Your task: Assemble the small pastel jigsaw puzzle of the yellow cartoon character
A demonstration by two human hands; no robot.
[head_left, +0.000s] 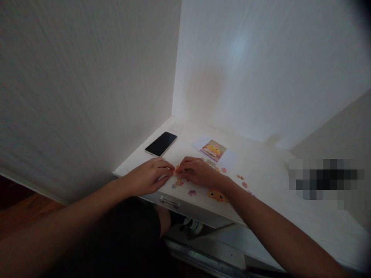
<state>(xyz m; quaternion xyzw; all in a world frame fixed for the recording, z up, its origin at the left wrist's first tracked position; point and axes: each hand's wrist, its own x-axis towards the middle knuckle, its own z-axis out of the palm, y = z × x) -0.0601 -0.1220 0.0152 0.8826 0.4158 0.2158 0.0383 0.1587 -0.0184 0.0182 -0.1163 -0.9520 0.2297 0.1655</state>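
Note:
My left hand (153,175) rests near the table's front edge, with thumb and fingertips pinched on a small orange-pink puzzle piece (174,170). My right hand (199,172) meets it from the right, its fingers closed on small pieces at the same spot; whether these are joined is too small to tell. Just below the fingers lie more puzzle pieces (177,183). A purplish loose piece (192,192) sits near the edge. Partly under my right forearm is a joined yellow section with two dark eyes (218,195). Behind the right hand, a picture card (213,150) shows a yellow figure.
A smartphone (161,144) with a dark screen lies at the back left of the white table (261,166). Several loose pieces (245,184) are scattered right of my right wrist. Walls close in the left and back. A drawer handle (169,201) sits below the front edge.

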